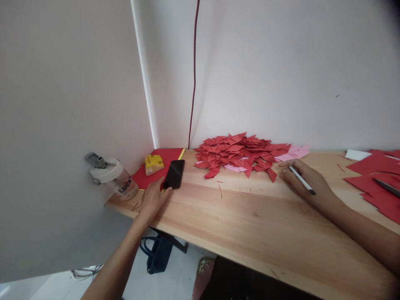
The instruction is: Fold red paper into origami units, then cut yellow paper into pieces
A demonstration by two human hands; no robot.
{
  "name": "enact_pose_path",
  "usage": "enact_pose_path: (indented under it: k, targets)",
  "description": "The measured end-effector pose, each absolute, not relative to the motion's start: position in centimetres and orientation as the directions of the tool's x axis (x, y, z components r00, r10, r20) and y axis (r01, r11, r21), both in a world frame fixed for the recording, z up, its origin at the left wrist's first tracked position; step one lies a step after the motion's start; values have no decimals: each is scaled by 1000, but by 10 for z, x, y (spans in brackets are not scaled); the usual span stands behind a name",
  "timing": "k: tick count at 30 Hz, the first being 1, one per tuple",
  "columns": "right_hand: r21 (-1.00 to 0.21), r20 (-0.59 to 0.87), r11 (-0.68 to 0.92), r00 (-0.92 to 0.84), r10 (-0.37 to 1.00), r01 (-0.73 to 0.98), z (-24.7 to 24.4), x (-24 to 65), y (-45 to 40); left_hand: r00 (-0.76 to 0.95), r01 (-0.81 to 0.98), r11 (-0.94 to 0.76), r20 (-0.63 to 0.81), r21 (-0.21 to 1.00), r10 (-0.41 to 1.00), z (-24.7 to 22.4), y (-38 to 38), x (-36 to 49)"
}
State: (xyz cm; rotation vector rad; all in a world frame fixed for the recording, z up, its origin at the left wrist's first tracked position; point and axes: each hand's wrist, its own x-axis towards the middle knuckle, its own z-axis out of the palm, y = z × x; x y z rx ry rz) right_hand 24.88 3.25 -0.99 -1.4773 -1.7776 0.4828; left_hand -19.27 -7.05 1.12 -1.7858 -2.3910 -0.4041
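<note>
At the left end of the wooden table my left hand [153,196] has its fingers and thumb around the near end of a black smartphone [174,174], whose screen is dark. The phone lies partly over a red sheet with a yellow edge [170,155]. My right hand [308,183] holds a white pen with a dark end [300,178], resting across the closed fingers. Just left of that hand is a heap of folded red paper pieces [234,152], with some pink paper [292,153] at its right side.
A clear bottle with a white lid [114,177] stands at the left corner, beside a small yellow packet [154,163]. More red paper [379,185] and dark scissors or a blade [387,186] lie at the right. Below are a dark blue bag [160,254] and cables [86,273].
</note>
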Motion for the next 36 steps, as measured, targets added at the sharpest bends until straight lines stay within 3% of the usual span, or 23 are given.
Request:
enact_pose_path:
  k: [3,10,26,30,36]
  targets:
    - [-700,310,250,-30,950,669,-10,248,33,-371,925,331,249,186,895,14,-60,-182]
    - [-697,311,254,-37,950,670,-9,246,32,-343,935,354,271,11,899,5,-45,-159]
    - [-676,305,260,-60,951,690,-14,252,34,-306,952,294,212,89,928,8,2,-135]
    - [-674,317,263,-51,947,690,-18,253,38,-299,954,280,237,109,924,6,-13,-150]
    - [-659,352,288,-53,935,695,-25,255,42,-250,967,254,246,16,936,9,-67,-180]
